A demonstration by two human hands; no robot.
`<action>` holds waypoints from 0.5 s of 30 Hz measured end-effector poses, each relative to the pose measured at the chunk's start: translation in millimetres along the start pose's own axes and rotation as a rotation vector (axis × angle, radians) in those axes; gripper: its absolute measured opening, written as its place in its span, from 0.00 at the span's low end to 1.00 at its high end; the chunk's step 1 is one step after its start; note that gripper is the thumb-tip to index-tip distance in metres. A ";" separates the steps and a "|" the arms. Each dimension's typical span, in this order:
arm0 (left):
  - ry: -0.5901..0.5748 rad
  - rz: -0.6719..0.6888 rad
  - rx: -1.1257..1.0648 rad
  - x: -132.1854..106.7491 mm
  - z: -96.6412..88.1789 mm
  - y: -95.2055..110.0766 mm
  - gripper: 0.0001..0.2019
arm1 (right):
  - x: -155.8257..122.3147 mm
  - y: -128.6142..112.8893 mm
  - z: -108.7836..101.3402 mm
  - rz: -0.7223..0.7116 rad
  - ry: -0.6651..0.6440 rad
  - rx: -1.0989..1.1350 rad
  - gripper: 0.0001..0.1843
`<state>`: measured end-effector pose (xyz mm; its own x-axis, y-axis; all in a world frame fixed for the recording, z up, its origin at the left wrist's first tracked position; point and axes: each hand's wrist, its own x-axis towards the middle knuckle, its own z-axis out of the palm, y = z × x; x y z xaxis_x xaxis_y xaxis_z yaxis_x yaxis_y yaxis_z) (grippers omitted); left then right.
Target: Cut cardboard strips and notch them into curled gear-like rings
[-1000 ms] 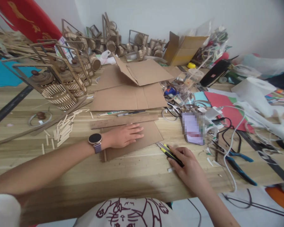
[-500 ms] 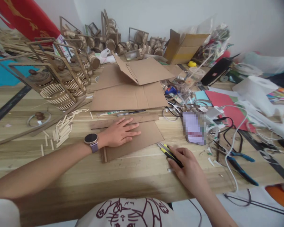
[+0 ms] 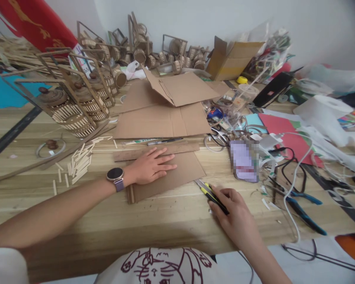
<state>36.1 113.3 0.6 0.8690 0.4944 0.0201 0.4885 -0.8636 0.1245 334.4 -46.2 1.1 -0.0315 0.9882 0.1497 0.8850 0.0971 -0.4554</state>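
Note:
My left hand (image 3: 150, 166) lies flat with its fingers spread on a brown cardboard sheet (image 3: 180, 173) on the wooden table (image 3: 106, 221). A wooden ruler (image 3: 156, 151) lies along the sheet's far edge, just beyond my fingertips. A watch sits on my left wrist. My right hand (image 3: 235, 215) grips a yellow and black utility knife (image 3: 208, 191), whose blade end points at the sheet's right near corner.
Flattened cardboard boxes (image 3: 165, 114) lie behind the ruler, with pens (image 3: 162, 141) between. Bamboo lantern frames (image 3: 73, 102) stand at the left, loose sticks (image 3: 79, 161) beside them. To the right are a phone (image 3: 243, 161), scissors (image 3: 217, 136), blue pliers (image 3: 304, 207), cables and coloured paper (image 3: 284, 134).
My left hand slid slightly back and left on the cardboard, fingers spreading a little. My right hand closed more firmly on the knife and the knife shifted slightly.

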 end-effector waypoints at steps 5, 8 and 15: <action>0.013 0.003 0.020 -0.3 1.1 0.0 0.22 | -2.8 -3.2 1.5 -0.011 0.007 -0.020 0.22; 0.017 0.002 0.025 -0.5 1.8 -0.1 0.22 | -4.2 -4.3 3.5 -0.018 0.010 -0.032 0.22; 0.001 0.003 0.017 -0.4 1.1 -0.5 0.22 | -5.0 -8.6 7.1 -0.066 0.032 -0.028 0.22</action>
<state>35.6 113.4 -0.6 0.8701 0.4923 0.0214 0.4876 -0.8664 0.1074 323.6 -51.1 -2.0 -0.0756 0.9756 0.2063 0.8943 0.1578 -0.4187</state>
